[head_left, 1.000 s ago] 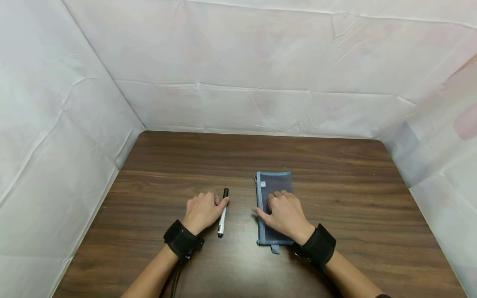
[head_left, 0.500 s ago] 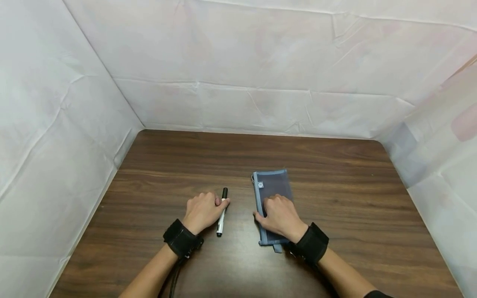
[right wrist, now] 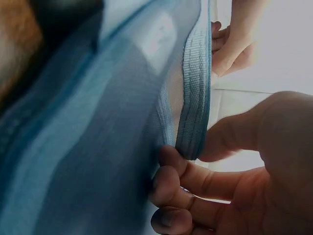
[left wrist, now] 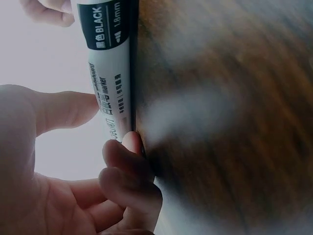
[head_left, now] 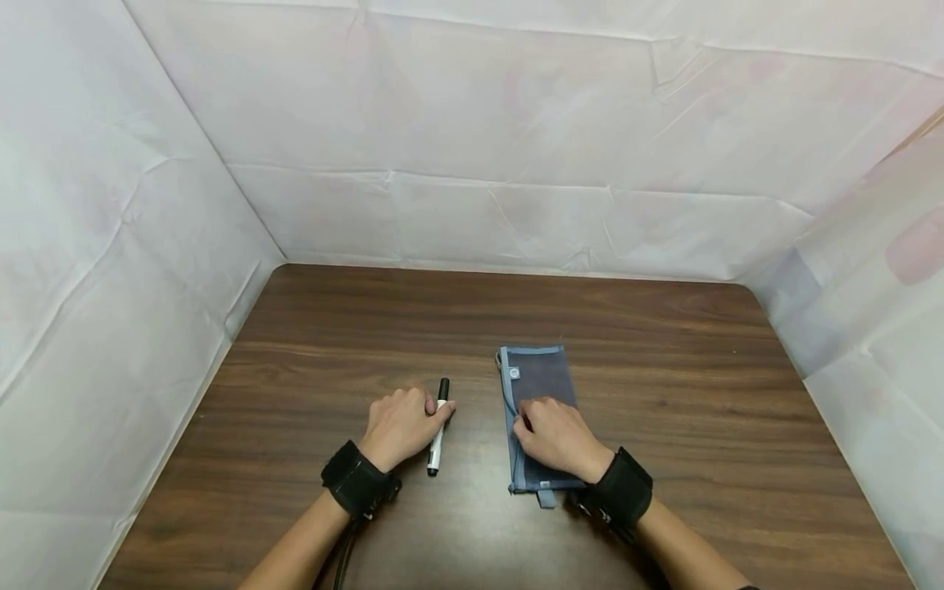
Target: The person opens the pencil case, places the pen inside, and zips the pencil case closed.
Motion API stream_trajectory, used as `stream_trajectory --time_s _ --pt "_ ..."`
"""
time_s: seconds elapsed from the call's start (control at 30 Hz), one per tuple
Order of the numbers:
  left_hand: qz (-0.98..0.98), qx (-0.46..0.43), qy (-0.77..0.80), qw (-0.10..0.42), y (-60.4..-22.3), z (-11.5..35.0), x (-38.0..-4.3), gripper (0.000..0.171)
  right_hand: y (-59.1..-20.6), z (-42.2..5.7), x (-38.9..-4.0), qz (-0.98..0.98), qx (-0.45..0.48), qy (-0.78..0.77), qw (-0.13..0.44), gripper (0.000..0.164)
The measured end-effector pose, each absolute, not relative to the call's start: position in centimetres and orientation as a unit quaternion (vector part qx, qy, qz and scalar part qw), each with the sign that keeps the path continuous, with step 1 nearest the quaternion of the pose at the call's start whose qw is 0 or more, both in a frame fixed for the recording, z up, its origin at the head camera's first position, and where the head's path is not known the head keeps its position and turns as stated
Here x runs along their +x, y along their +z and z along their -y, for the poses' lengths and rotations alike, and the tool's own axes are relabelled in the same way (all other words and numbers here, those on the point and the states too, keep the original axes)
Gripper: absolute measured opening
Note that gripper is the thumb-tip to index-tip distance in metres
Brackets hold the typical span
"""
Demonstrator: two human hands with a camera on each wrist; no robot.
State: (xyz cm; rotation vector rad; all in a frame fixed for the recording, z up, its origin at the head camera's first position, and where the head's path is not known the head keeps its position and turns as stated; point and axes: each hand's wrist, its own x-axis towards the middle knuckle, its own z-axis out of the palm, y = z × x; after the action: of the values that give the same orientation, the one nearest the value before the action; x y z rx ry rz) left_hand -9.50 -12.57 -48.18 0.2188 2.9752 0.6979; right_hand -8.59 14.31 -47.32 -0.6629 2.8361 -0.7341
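- Head view: left hand [head_left: 401, 426], lower centre-left of frame, holds a black-and-white marker [head_left: 435, 451]; whether it touches the counter [head_left: 664, 352], cannot tell. Right hand [head_left: 556, 434], lower centre-right, lies over a blue mesh pouch [head_left: 542, 373], at its left edge.
- Left wrist view: marker slants down from upper left of centre; thumb and curled fingers [left wrist: 127, 164] pinch it. Judgement: a light, steady pinch suffices.
- Right wrist view: thumb and forefinger pinch the ribbed zip band [right wrist: 193, 98], right of centre; a gap shows beside it. Judgement: best raise this band alone, gently, so the mesh layers part without the pouch dragging.
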Motion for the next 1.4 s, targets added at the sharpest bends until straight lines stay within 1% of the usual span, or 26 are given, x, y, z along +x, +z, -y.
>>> stream_trajectory --time_s 0.17,0.37,0.47,0.6,0.73,0.8,0.9,1.1,1.23,1.4 --pt "-0.972 0.078 0.220 0.041 -48.2 12.5 -9.4 0.043 -47.5 -14.5 -8.5 -0.939 -0.217 -0.256 0.072 0.042" --pt "-0.974 0.077 0.207 0.051 -48.0 12.2 -9.4 0.034 -47.6 -14.5 -8.6 -0.939 -0.212 -0.261 0.077 0.040" --pt "-0.974 0.077 0.209 0.045 -47.9 12.2 -9.5 0.033 -47.6 -14.5 -8.7 -0.939 -0.210 -0.264 0.075 0.039" --pt "-0.971 0.088 0.222 0.029 -48.0 12.6 -9.8 0.035 -47.7 -14.3 -8.8 -0.938 -0.205 -0.268 0.077 0.039" --pt "-0.962 0.096 0.255 0.028 -48.3 12.9 -10.3 0.031 -47.6 -14.2 -8.8 -0.936 -0.204 -0.275 0.081 0.035" --pt "-0.954 0.096 0.282 0.035 -48.4 12.9 -10.6 0.026 -47.6 -14.1 -8.8 -0.935 -0.205 -0.278 0.082 0.032" --pt "-0.938 0.093 0.329 0.054 -48.4 12.7 -11.1 0.023 -47.5 -14.0 -8.9 -0.934 -0.205 -0.281 0.082 0.029" --pt "-0.911 0.096 0.392 0.078 -48.1 11.8 -11.7 0.025 -47.4 -13.7 -8.9 -0.933 -0.201 -0.287 0.086 0.027" --pt "-0.898 0.088 0.419 0.104 -48.1 11.2 -11.7 0.026 -47.3 -13.4 -8.9 -0.931 -0.204 -0.288 0.089 0.025" --pt "-0.883 0.093 0.444 0.120 -48.2 10.4 -11.7 0.029 -47.1 -13.3 -8.9 -0.930 -0.204 -0.293 0.091 0.026"
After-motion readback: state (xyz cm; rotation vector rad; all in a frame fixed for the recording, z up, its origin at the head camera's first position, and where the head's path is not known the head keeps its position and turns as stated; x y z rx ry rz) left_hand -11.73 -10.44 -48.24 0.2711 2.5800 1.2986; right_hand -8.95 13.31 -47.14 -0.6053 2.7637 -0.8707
